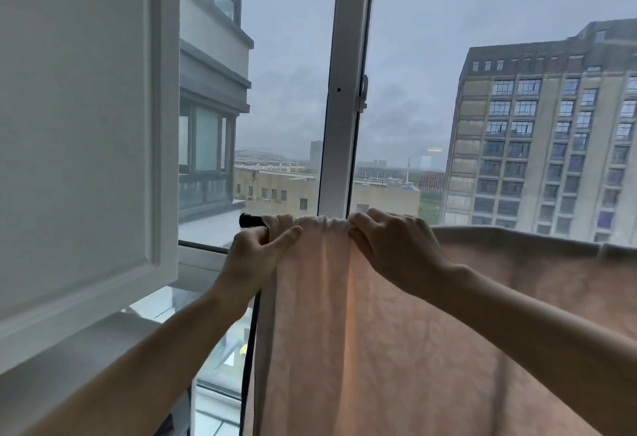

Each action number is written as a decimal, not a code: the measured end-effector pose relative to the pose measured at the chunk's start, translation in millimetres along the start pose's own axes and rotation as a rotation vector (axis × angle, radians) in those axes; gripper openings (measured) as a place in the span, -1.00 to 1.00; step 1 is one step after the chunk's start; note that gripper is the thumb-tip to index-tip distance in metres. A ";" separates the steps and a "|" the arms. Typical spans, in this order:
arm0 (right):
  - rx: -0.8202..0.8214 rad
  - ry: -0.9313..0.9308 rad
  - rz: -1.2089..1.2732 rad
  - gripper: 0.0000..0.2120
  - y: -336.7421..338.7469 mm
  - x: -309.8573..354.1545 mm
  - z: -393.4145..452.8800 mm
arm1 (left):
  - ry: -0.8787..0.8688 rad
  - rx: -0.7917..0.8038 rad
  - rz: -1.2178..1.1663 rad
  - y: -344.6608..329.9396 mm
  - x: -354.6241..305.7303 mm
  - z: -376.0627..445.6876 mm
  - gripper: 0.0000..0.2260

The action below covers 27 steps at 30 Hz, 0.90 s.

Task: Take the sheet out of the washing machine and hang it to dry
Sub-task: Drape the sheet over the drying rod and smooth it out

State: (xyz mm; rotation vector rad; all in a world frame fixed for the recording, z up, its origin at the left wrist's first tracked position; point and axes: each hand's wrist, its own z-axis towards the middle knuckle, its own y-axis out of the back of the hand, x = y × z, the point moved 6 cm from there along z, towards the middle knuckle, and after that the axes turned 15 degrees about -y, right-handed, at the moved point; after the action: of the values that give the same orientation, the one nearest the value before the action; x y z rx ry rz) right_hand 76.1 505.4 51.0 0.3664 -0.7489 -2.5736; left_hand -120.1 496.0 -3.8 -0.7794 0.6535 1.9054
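- Two bare forearms reach up from the bottom of the view toward a dark rail (251,220) that runs across in front of the window.
- A pale pink sheet (396,332) hangs over that rail and falls past the lower edge of the view; it is bunched into gathers between the hands and spreads wide and flatter off to the right.
- The left hand (255,256) is at the sheet's left edge, just below the rail's bare black end, its grip closed on the cloth: the forefinger lies out across the front of the fabric and the other fingers are curled at the edge.
- The right hand (393,246) is just beside it on the rail's top, knuckles up, fingers curled over and pinching a fold of the sheet.
- A thin dark upright (251,349) drops below the left hand, beside the sheet's hanging edge.
- A white panelled cabinet door (82,146) fills the left side, nearer than the glass.
- A white window frame (348,90) stands upright behind the hands.
- Beyond the glass are a tall apartment block (544,139) at right, lower rooftops and a grey sky.
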 end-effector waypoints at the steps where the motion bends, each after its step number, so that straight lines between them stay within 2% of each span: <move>1: -0.004 0.002 -0.009 -0.70 -1.1 1.2 0.1 | 0.002 0.016 -0.020 -7.4 -5.0 -1.8 -0.66; 3: -0.032 0.004 -0.040 -0.75 -1.6 3.4 -1.0 | 0.075 0.056 -0.093 -22.8 -9.1 -4.3 -0.63; 5: -0.055 -0.009 -0.050 -0.78 -0.5 2.4 -2.2 | 0.122 0.079 -0.071 -32.3 -9.5 -5.0 -0.67; 8: -0.039 -0.009 -0.048 -0.74 1.1 -1.9 -4.4 | 0.041 0.073 0.053 -35.7 -19.2 -1.8 -0.85; 10: -0.037 0.009 -0.027 -0.72 2.3 -3.7 -5.3 | -0.027 0.033 0.114 -33.7 -26.0 1.9 -0.90; 14: -0.069 0.016 -0.042 -0.76 2.6 -3.5 -5.9 | -0.124 -0.059 0.224 -17.0 -37.1 13.2 -0.72; 18: -0.076 0.026 -0.028 -0.81 0.9 -1.8 -5.0 | -0.166 -0.188 0.246 14.1 -41.0 30.9 -0.85; 20: -0.071 0.018 -0.027 -0.79 0.7 -1.4 -4.5 | -0.163 -0.249 0.263 29.8 -39.8 38.3 -0.83; 25: -0.022 0.012 -0.028 -0.73 -1.2 -1.9 -1.9 | 0.002 -0.390 0.250 81.3 -14.4 50.6 -0.91; 27: -0.003 0.005 -0.032 -0.71 -2.3 -1.0 -0.3 | 0.108 -0.500 0.185 107.8 0.2 48.0 -0.92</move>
State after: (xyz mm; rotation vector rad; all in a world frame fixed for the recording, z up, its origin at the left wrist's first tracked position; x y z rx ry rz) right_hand 76.3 507.5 49.7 0.3866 -0.7429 -2.6020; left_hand -229.2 485.9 39.9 -1.1745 0.3178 2.2439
